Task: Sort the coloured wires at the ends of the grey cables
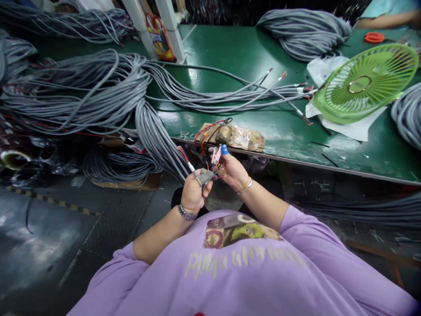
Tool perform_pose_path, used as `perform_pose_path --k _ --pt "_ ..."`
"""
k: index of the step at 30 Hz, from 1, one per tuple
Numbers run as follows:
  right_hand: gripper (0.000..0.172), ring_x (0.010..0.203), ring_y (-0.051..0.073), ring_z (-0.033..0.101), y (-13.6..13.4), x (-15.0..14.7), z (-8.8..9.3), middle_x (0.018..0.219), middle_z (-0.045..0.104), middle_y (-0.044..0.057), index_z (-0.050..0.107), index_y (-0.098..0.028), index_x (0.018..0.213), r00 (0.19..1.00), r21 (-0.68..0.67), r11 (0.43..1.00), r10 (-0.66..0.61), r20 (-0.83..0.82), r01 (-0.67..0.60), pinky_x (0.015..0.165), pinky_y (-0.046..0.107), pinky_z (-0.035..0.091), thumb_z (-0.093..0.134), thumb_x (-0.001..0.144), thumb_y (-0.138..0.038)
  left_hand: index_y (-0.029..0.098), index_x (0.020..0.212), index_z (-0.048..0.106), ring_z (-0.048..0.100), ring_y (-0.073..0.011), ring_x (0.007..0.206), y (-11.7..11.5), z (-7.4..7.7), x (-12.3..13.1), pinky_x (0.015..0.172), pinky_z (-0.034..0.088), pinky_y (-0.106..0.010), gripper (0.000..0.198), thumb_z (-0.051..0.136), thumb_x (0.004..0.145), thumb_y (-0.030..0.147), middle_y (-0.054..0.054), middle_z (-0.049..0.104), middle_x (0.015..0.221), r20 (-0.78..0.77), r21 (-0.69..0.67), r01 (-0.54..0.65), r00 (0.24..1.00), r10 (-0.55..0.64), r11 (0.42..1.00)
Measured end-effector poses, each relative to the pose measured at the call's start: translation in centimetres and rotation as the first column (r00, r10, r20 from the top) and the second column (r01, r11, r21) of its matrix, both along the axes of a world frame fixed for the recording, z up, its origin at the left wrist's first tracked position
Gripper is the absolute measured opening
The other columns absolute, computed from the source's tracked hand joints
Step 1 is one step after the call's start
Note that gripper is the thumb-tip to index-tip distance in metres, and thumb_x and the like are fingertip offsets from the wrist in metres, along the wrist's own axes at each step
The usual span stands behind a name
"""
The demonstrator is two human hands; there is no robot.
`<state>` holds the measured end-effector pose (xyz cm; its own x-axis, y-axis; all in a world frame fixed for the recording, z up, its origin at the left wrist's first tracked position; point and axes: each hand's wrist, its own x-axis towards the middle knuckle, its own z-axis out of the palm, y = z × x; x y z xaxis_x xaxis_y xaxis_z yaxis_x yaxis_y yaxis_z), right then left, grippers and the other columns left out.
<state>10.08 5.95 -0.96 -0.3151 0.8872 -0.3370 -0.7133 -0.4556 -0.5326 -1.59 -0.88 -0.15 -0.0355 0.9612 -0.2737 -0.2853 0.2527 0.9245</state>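
Note:
My left hand (193,193) is closed around a grey cable, with a stubby grey piece (205,177) showing between thumb and fingers. Thin coloured wires (217,172) fan out from that end towards my right hand (234,172). The right hand's fingers are closed at these wires; a blue covering (224,149) wraps one fingertip. Just beyond the wires is a small pale pink clip-like piece (215,155), close to the table edge. Another cable end with a white band (190,166) and coloured wires lies beside my left hand. The exact pinch of the right fingers is partly hidden.
A worn wooden block (243,138) with red and black wires sits at the front edge of the green table (223,48). A large bundle of grey cables (108,92) spreads across the left. A green fan (360,85) stands right; orange-handled scissors (374,37) lie behind.

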Motion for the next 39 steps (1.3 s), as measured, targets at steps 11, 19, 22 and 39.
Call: perform_pose_path --k 11,19,22,39 --pt "0.041 0.059 0.01 0.056 -0.2 1.1 0.4 0.078 0.068 0.003 0.067 -0.017 0.084 0.986 -0.013 0.986 0.165 0.037 -0.165 0.052 0.021 0.045 0.063 0.084 -0.057 0.017 0.065 0.053 0.033 -0.0028 0.032 -1.5 0.8 0.0 0.034 0.018 -0.017 0.031 0.072 0.073 0.04 0.005 0.052 0.044 -0.053 0.043 -0.058 0.997 0.06 0.997" --pt "0.039 0.055 0.007 0.052 -0.3 0.8 0.1 0.072 0.065 0.001 0.064 -0.016 0.081 0.988 0.093 0.993 0.059 0.141 -0.073 0.049 0.019 0.039 0.071 0.077 -0.054 0.018 0.065 0.049 0.032 -0.0028 0.032 -0.7 0.7 0.5 0.034 0.019 -0.017 0.035 0.074 0.07 0.042 0.006 0.05 0.044 0.012 0.05 -0.112 0.994 0.112 0.992" --pt "0.044 0.052 0.006 0.048 -0.3 0.9 0.2 0.064 0.059 -0.002 0.061 -0.016 0.076 0.987 0.102 0.993 0.035 0.159 -0.052 0.046 0.018 0.035 0.077 0.069 -0.056 0.018 0.065 0.05 0.033 -0.003 0.032 -0.4 0.7 0.7 0.034 0.019 -0.017 0.033 0.073 0.071 0.041 0.005 0.051 0.044 0.011 0.047 -0.095 0.995 0.095 0.994" --pt "0.024 0.064 0.011 0.057 0.1 1.2 0.1 0.077 0.069 0.001 0.068 -0.019 0.083 0.991 0.02 0.991 0.13 -0.013 -0.13 0.058 0.022 0.043 0.064 0.088 -0.042 0.018 0.065 0.051 0.034 -0.0033 0.032 -0.1 0.5 1.0 0.034 0.02 -0.017 0.03 0.071 0.071 0.039 0.005 0.05 0.045 0.055 0.01 -0.078 0.995 0.077 0.997"
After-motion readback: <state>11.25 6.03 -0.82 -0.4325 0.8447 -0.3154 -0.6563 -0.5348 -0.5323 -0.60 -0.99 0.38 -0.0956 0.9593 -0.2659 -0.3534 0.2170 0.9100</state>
